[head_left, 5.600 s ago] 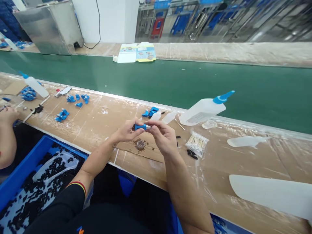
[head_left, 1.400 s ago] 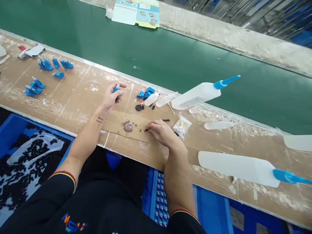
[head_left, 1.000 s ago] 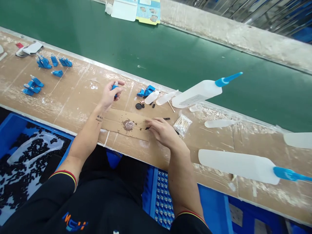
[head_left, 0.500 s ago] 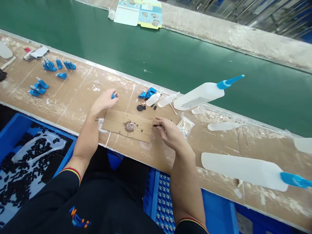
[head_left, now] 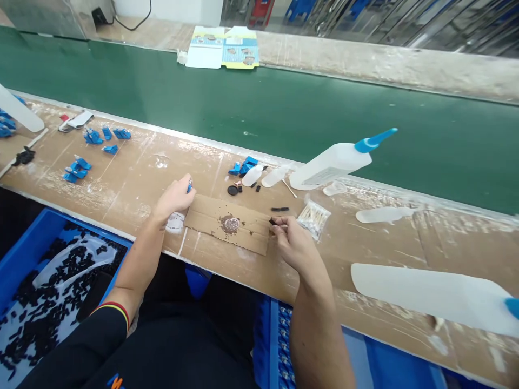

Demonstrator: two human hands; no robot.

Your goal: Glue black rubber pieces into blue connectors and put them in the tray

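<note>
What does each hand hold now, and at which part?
Left hand: a blue part, mostly hidden in the fist. Right hand: a small black piece, pinched at one end by the fingertips.

Left hand (head_left: 173, 198) curled shut, palm down; right hand (head_left: 292, 241) pinching.

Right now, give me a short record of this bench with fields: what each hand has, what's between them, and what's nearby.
Left hand: closed around a small blue part, resting on the bench
Right hand: pinching a small black part at the fingertips
Between hands: cardboard piece with a dark glue blob on it
Nearby: bag of cotton swabs, squeeze bottle with blue nozzle, cluster of blue parts
Below bench: blue bin of black parts
Behind: green conveyor belt
</note>
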